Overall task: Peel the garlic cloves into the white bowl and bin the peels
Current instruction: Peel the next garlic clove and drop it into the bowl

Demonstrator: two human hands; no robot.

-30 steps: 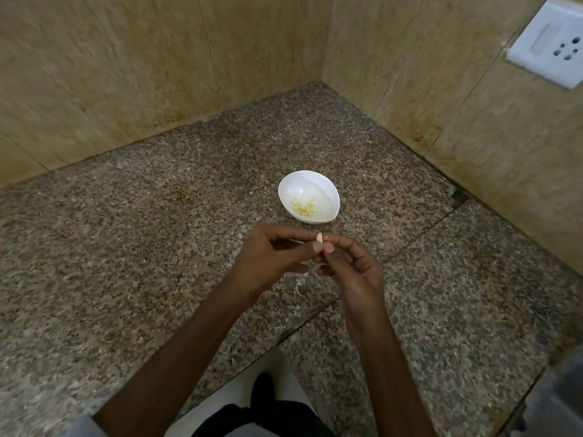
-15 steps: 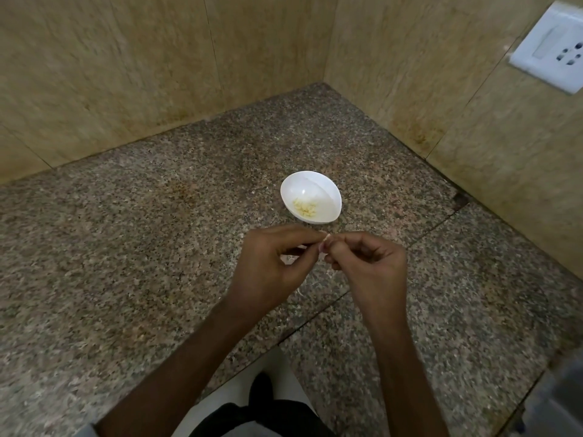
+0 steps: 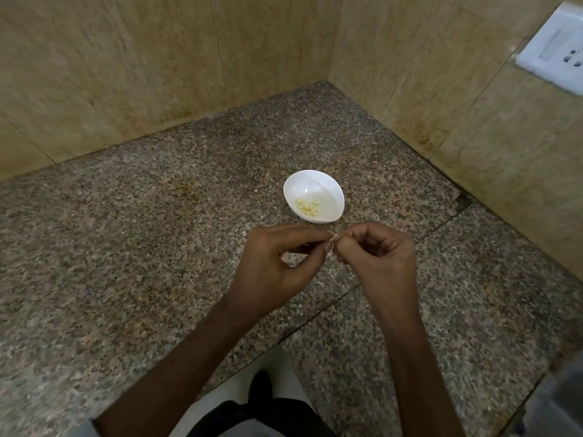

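A white bowl (image 3: pixel 328 187) stands on the granite counter with several peeled pale-yellow garlic cloves (image 3: pixel 307 205) in its bottom. Just in front of it my left hand (image 3: pixel 277 263) and my right hand (image 3: pixel 378 257) meet fingertip to fingertip. Both pinch one small garlic clove (image 3: pixel 333 237), which is almost hidden between thumbs and fingers; only a pale sliver shows. Thin whitish garlic peels (image 3: pixel 291 258) lie on the counter under my left hand.
The granite counter (image 3: pixel 157 231) fills a corner between two beige tiled walls. A white wall socket (image 3: pixel 552 52) sits on the right wall. The counter's front edge, with floor and a dark shoe (image 3: pixel 260 386) below, is near me. No bin is in view.
My right hand has rolled so its knuckles face up and its fingers curl tighter. The clove, plainly visible a second ago, is now almost covered. The view shifted slightly; the bowl stayed put.
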